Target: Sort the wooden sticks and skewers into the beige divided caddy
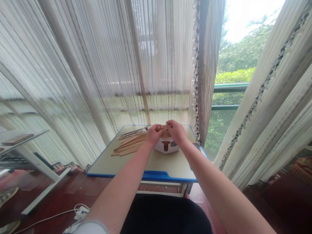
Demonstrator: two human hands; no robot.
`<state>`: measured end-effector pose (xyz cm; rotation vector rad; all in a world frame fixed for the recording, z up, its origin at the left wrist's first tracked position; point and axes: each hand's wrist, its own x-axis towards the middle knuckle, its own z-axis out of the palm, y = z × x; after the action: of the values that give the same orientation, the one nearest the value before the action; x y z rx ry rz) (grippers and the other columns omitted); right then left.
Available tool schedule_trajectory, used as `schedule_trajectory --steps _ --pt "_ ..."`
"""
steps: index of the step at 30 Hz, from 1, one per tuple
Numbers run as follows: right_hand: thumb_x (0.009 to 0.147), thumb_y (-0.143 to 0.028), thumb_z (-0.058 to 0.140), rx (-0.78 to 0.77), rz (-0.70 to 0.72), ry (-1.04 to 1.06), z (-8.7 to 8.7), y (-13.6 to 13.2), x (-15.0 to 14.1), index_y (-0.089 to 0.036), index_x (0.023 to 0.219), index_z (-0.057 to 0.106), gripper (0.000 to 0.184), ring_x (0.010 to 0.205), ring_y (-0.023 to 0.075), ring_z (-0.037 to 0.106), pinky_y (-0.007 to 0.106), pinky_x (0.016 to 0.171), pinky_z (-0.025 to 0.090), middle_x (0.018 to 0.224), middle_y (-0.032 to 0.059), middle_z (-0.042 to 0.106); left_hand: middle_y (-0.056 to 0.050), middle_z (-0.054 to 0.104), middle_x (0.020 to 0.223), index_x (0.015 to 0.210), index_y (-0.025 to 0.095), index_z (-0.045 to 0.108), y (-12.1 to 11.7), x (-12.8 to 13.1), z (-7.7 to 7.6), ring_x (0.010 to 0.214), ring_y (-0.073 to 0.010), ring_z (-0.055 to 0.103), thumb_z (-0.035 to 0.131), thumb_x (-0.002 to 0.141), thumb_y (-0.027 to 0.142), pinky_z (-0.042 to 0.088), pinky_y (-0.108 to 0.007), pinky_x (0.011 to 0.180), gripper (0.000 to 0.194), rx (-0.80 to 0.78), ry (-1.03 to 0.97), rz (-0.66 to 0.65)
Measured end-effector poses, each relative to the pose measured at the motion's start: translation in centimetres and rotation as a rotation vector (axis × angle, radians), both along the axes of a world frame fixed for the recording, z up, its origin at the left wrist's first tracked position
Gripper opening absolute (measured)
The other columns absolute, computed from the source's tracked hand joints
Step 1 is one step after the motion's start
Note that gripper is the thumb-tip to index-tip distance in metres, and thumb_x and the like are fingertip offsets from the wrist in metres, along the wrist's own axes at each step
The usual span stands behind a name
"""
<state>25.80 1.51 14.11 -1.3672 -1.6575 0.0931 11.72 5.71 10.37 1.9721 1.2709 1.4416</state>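
My left hand (154,134) and my right hand (175,131) meet above a white box-shaped container (166,145) with a brown slot on its front. It stands on a small beige table with a blue edge (136,165). Both hands have their fingers curled, pinching what look like thin wooden sticks between them; the sticks' ends barely show. A loose pile of long wooden sticks (130,145) lies on the table just left of my left hand, with a few darker sticks (134,132) beyond it.
Striped curtains (122,65) hang right behind the table, and a window with green railings (229,87) opens at the right. A white table (21,143) stands at the left. A white cable and power strip (80,213) lie on the dark red floor.
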Motion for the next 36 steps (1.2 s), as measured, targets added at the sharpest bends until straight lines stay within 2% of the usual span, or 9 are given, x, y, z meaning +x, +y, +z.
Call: schedule_trajectory --steps 3,7,11,18,23,26,29,33,36 --pt "0.080 -0.019 0.045 0.015 0.034 -0.010 -0.7 0.8 0.0 -0.021 0.098 0.066 0.027 0.091 0.0184 0.058 0.032 0.083 0.044 0.095 0.0046 0.068 -0.001 0.067 0.076 0.087 0.018 0.068 0.6 0.2 -0.1 0.070 -0.0139 0.059 0.066 0.070 0.024 0.046 -0.025 0.063 0.018 -0.035 -0.001 -0.049" --pt "0.074 -0.013 0.045 0.117 -0.068 0.037 -1.5 2.0 0.3 -0.016 0.117 0.057 0.044 0.107 0.0221 0.052 0.035 0.093 0.041 0.113 0.0109 0.060 0.000 0.067 0.073 0.080 0.018 0.069 0.8 0.5 -0.4 0.068 -0.0134 0.059 0.062 0.072 0.023 0.044 -0.024 0.063 0.012 -0.027 0.011 -0.050" --pt "0.069 -0.014 0.053 0.002 0.036 -0.100 -2.0 3.4 0.5 -0.015 0.128 0.048 0.059 0.122 0.0262 0.042 0.040 0.102 0.035 0.131 0.0126 0.049 0.001 0.066 0.071 0.075 0.019 0.067 0.5 0.7 -0.4 0.067 -0.0133 0.058 0.060 0.073 0.023 0.043 -0.024 0.062 0.009 0.009 0.052 0.010" --pt "0.078 -0.011 0.048 -0.041 0.086 -0.128 -1.5 4.2 1.0 -0.014 0.111 0.061 0.036 0.100 0.0190 0.056 0.032 0.090 0.042 0.109 0.0101 0.060 -0.001 0.066 0.075 0.079 0.020 0.068 0.4 0.6 -0.3 0.069 -0.0147 0.058 0.058 0.074 0.024 0.041 -0.025 0.063 0.012 0.040 0.159 0.122" --pt "0.078 -0.018 0.054 -0.083 0.107 -0.047 -0.7 3.5 0.8 -0.018 0.101 0.065 0.025 0.092 0.0176 0.058 0.031 0.083 0.044 0.101 0.0073 0.064 0.000 0.067 0.076 0.085 0.020 0.068 0.6 0.5 -0.1 0.069 -0.0145 0.059 0.061 0.072 0.024 0.042 -0.025 0.064 0.016 0.007 0.084 0.137" --pt "0.075 -0.021 0.058 -0.172 0.189 0.133 -0.3 3.0 0.4 -0.020 0.105 0.063 0.030 0.083 0.0154 0.061 0.029 0.077 0.047 0.091 0.0039 0.067 0.000 0.067 0.075 0.090 0.020 0.068 0.8 0.2 0.4 0.068 -0.0140 0.059 0.063 0.071 0.026 0.043 -0.025 0.063 0.020 -0.074 0.031 0.026" --pt "0.072 -0.016 0.058 -0.215 0.294 0.267 -0.4 2.9 0.4 -0.019 0.115 0.057 0.043 0.080 0.0138 0.061 0.027 0.073 0.048 0.093 0.0038 0.068 0.000 0.066 0.071 0.088 0.019 0.069 1.0 -0.2 0.9 0.063 -0.0134 0.058 0.063 0.071 0.030 0.043 -0.024 0.060 0.021 -0.137 0.030 -0.096" --pt "0.069 -0.014 0.056 -0.207 0.344 0.366 -0.9 3.5 0.5 -0.019 0.123 0.049 0.054 0.079 0.0134 0.062 0.028 0.070 0.050 0.097 0.0045 0.067 0.002 0.063 0.065 0.077 0.017 0.069 1.4 -0.8 0.7 0.061 -0.0126 0.055 0.065 0.067 0.029 0.042 -0.024 0.058 0.015 -0.104 0.045 -0.083" --pt "0.069 -0.015 0.056 -0.166 0.329 0.392 -1.2 3.5 0.6 -0.020 0.117 0.050 0.049 0.080 0.0130 0.062 0.028 0.073 0.050 0.097 0.0043 0.067 0.002 0.061 0.062 0.073 0.016 0.068 1.7 -1.1 0.4 0.060 -0.0125 0.055 0.066 0.066 0.028 0.042 -0.024 0.057 0.014 -0.130 -0.005 -0.097"
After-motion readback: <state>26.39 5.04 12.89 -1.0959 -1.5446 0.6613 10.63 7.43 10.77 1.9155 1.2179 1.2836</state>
